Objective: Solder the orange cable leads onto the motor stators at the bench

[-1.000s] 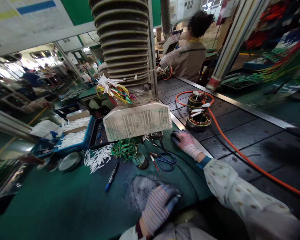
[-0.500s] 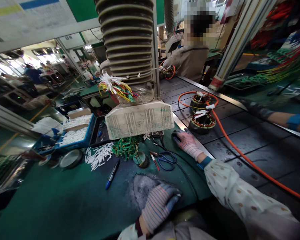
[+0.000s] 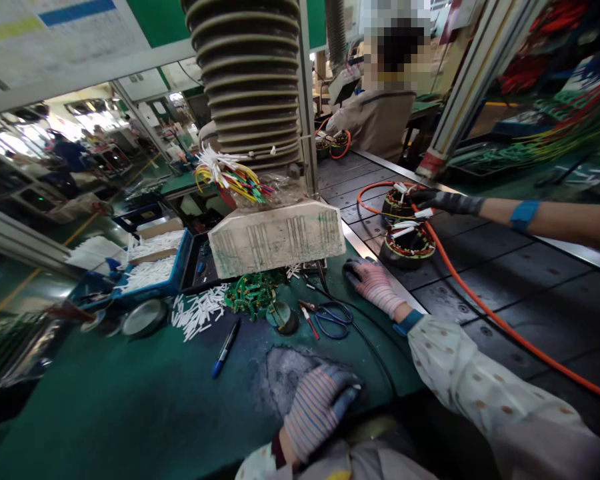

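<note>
My left hand, in a striped glove with dark-coated fingers, rests at the table's near edge beside a worn grey patch. Its fingers are curled toward the thumb; a small pale spot shows at their tips, too small to name. My right hand, gloved alike, lies with fingers loosely stretched on the green table by the metal rail, holding nothing visible. Blue-handled scissors and a red-and-white piece lie left of it. Two wound motor stators with white-sleeved leads stand on the dark conveyor.
Another person's dark-gloved hand touches the farther stator. An orange cable loops across the conveyor. A pale hood hangs over the table. Below and left are green ring pieces, white tubes, a marker and a blue bin.
The other person's gloved hand has reached in from the right to the farther stator. Both stators sit slightly farther right in view. My own hands have stayed in place.
</note>
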Available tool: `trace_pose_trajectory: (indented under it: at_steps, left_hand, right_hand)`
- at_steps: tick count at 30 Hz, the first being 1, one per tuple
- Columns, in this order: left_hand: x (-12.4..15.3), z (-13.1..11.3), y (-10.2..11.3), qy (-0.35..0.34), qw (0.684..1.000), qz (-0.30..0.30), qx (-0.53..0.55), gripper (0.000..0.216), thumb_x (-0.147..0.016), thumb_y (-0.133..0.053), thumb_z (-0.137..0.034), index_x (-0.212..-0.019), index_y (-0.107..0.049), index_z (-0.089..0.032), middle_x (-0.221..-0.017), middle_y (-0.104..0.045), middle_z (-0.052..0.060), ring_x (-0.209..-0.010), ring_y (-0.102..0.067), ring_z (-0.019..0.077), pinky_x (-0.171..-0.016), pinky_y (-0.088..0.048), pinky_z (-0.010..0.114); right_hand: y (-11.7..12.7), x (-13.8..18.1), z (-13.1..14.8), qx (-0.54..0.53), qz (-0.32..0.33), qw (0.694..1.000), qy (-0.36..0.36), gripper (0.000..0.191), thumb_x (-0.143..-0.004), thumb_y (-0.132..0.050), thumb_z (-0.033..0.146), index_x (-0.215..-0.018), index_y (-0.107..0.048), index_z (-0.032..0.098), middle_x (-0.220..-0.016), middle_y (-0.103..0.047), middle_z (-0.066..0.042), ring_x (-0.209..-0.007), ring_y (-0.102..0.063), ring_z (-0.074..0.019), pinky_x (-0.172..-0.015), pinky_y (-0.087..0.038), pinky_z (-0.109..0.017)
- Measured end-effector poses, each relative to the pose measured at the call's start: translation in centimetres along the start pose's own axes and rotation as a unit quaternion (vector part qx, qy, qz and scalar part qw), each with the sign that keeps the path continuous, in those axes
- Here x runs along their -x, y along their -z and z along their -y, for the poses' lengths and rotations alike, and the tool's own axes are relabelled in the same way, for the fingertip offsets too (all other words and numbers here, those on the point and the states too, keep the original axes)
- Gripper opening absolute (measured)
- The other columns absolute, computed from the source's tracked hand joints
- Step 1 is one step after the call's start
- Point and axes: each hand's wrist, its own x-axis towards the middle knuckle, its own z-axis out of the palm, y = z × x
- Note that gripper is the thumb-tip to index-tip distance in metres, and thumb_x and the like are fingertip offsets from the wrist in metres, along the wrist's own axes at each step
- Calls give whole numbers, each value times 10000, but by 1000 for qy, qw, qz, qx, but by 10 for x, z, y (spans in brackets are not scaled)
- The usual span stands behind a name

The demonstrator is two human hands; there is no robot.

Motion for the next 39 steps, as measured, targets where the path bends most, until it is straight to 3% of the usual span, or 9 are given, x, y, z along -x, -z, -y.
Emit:
trace_pose_trajectory:
  at_steps: [12, 31, 39]
  left_hand:
    - [0, -3, 3, 4, 1000, 8, 4, 281, -1184, -566, -470, -1275, -777, -309, -1213, -856, -1, -1110, -803, 213, -1054, -627, 355]
    - [1, 0, 1, 3, 1000, 8, 3, 274, -1185, -568, -464, -1295, -768, -313, -1233, -854, -2, -1128, -805, 217, -1060, -630, 367]
    - [0, -1, 1, 5, 1000, 7, 7, 303, -1186, -563, -468, -1291, -787, -293, -1234, -858, 25, -1138, -804, 225, -1073, -628, 368]
  right_hand:
    - [0, -1, -1, -2, 6, 1000, 9, 388, -1049, -622, 298, -1367, -822, 201, -1419, -810, -164, -1297, -757, -346, -1186, -555, -501]
    - [-2, -1, -3, -13, 0, 1000, 9, 351, -1043, -615, 314, -1303, -835, 228, -1349, -843, -123, -1238, -779, -323, -1140, -553, -494]
    - [-1, 0, -3, -20, -8, 1000, 18, 380, -1033, -612, 309, -1327, -830, 209, -1381, -826, -154, -1243, -768, -330, -1152, -537, -493]
